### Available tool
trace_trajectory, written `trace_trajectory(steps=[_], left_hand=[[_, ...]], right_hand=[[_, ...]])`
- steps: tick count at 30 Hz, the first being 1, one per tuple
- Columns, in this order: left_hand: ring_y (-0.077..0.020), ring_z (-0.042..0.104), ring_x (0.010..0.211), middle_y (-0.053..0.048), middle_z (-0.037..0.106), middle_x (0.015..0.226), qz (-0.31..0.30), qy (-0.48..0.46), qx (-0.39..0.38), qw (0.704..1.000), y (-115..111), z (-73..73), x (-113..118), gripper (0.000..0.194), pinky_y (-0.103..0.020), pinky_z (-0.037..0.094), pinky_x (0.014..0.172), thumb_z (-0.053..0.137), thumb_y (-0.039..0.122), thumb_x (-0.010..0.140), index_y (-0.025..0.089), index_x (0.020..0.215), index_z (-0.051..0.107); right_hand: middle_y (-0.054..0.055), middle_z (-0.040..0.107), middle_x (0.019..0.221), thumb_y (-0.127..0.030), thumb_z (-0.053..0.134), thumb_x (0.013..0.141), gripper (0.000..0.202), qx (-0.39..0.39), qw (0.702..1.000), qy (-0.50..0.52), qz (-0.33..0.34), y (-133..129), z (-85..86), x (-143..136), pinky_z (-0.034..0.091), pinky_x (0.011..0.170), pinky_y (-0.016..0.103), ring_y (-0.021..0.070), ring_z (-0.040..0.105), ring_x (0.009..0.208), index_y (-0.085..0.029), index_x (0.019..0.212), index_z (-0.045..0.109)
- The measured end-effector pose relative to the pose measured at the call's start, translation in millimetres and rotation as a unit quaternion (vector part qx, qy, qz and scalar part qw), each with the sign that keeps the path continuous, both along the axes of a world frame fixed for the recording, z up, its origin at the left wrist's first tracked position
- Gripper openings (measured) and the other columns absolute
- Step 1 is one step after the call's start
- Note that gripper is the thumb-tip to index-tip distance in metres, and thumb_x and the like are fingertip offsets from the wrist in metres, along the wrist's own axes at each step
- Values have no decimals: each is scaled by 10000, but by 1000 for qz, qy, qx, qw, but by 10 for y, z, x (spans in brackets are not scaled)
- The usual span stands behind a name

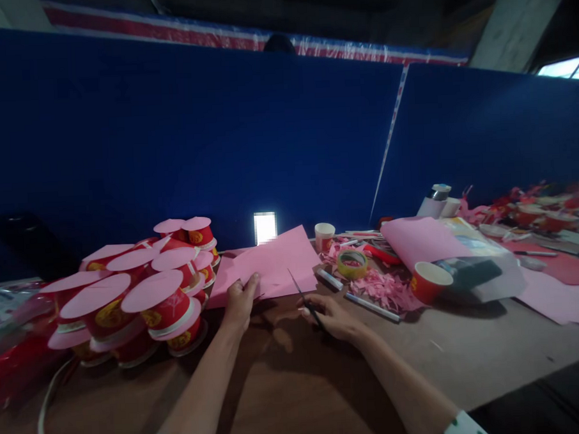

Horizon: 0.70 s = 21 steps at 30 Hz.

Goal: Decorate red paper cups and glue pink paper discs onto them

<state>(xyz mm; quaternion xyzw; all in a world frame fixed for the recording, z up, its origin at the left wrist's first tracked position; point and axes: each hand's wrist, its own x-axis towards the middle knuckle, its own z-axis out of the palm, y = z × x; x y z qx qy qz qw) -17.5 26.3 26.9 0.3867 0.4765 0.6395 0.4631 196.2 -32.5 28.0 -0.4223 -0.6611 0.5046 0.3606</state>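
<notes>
My left hand [241, 302] grips a sheet of pink paper [282, 262] by its near edge, thumb on top. More pink paper [220, 284] lies behind and under it on the table. In my right hand [329, 314] is a pair of scissors [299, 288], its blades pointing up and away at the near right part of the sheet. Whether the blades touch the paper I cannot tell. To the left stand several stacked red paper cups [163, 316] with round pink paper discs [156, 290] on them.
Right of the paper are a yellow tape roll [352, 264], shredded pink paper [383, 289], a glue stick [329, 279], a silver tube [373, 307] and a red cup [430, 284]. A blue partition [218, 130] stands behind the table [278, 396]. Red plastic wrapping [22, 356] lies far left.
</notes>
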Motion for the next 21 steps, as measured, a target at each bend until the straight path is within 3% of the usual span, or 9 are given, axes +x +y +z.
trace_trajectory(steps=[4,12,21], left_hand=[[-115,524,557,24,574,609,-47,10,-18,999,-42,-8,31,410,-253,453,528,720,479,576,127,736,581],[-103,502,578,31,564,581,-33,57,10,998,-45,-60,60,346,-241,411,600,709,448,614,137,657,563],[-112,494,550,35,530,526,-21,38,0,999,-62,-54,81,352,-241,385,554,745,435,551,137,625,574]], right_hand=[[-12,521,699,-485,583,785,387,7,1000,4,-1,5,-2,1,351,528,202,97,425,595,-171,1008,612],[10,583,782,-482,581,787,394,12,1000,-1,-6,5,3,6,372,556,200,114,485,656,-176,1032,612],[8,572,751,-476,578,793,389,15,1000,7,-14,12,-11,-2,355,542,201,111,476,631,-161,1017,614]])
